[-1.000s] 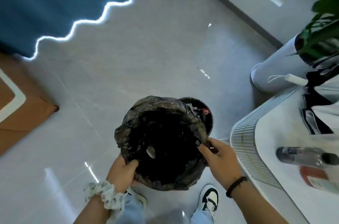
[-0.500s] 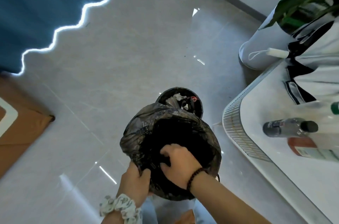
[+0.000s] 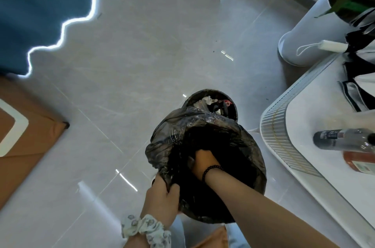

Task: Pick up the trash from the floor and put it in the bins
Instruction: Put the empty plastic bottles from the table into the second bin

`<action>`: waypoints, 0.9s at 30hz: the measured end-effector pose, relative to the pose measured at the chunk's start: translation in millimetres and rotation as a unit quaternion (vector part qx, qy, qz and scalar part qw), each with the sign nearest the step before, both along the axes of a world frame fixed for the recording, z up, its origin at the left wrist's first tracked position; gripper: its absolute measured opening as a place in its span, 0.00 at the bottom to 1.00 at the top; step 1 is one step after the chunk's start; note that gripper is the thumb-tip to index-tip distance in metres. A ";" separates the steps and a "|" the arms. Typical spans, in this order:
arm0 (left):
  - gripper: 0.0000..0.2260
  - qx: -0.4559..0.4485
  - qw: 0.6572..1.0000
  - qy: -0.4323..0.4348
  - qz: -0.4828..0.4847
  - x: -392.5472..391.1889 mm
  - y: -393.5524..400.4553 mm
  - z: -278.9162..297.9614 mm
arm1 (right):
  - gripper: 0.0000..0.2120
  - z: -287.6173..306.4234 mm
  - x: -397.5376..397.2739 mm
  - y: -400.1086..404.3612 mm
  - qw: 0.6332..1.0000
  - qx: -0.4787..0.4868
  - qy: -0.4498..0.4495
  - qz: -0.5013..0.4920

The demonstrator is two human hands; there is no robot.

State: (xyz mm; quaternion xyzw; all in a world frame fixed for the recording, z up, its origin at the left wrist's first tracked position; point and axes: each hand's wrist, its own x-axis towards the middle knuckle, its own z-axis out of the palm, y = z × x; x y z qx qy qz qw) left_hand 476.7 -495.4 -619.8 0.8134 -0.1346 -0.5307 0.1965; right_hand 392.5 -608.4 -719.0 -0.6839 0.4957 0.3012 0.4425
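A bin lined with a crumpled black plastic bag (image 3: 205, 126) stands on the floor just in front of my feet. My left hand (image 3: 162, 197) grips the near rim of the bag. My right hand (image 3: 204, 161) reaches down inside the bag's dark opening, its fingers hidden in the black plastic. Behind this bin stands a second, smaller black bin (image 3: 233, 107) that holds white crumpled trash (image 3: 207, 100) and a red item (image 3: 226, 103).
A white table (image 3: 304, 126) with a ribbed edge runs along the right and carries a dark bottle (image 3: 334, 138). A white planter (image 3: 304, 34) stands at the far right. Blue curtain (image 3: 40, 4) hangs at the upper left, brown furniture (image 3: 24, 146) at the left.
My right hand left the bag's right rim and went down inside the opening, deeper now than half a second ago. My left hand kept its grip on the near rim.
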 end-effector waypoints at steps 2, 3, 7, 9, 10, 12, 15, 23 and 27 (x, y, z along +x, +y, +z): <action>0.08 0.022 0.999 0.006 0.028 10.6 0.9 -6.5 | 0.13 7.5 1.7 -6.3 1.000 -0.005 -0.005 -0.018; 0.06 0.036 0.999 0.002 0.037 15.4 0.3 -10.2 | 0.12 13.5 0.6 -9.1 0.999 -0.015 -0.019 -0.027; 0.08 0.084 0.991 0.013 0.103 38.5 5.6 -32.3 | 0.07 45.7 -1.1 -21.6 0.990 -0.027 -0.127 -0.061; 0.10 0.096 0.982 0.038 0.157 46.4 11.3 -41.7 | 0.09 57.8 -7.3 -31.6 0.974 -0.004 -0.184 -0.129; 0.10 0.102 0.976 0.045 0.189 52.1 14.7 -45.4 | 0.09 57.4 -9.8 -37.3 0.958 0.023 -0.207 -0.198; 0.10 0.115 0.966 0.053 0.225 60.0 24.3 -54.8 | 0.08 48.3 -16.0 -50.1 0.911 0.032 -0.213 -0.352; 0.14 0.137 0.956 0.049 0.256 68.7 34.7 -74.6 | 0.09 0.9 -16.4 -66.5 0.872 -0.032 -0.123 -0.473; 0.20 0.204 0.939 0.031 0.273 83.4 44.9 -136.8 | 0.13 -113.6 21.5 -87.3 0.892 -0.087 0.030 -0.444; 0.10 0.185 0.937 0.074 0.286 94.1 39.4 -152.4 | 0.19 -124.1 31.3 -102.0 0.917 -0.105 0.033 -0.382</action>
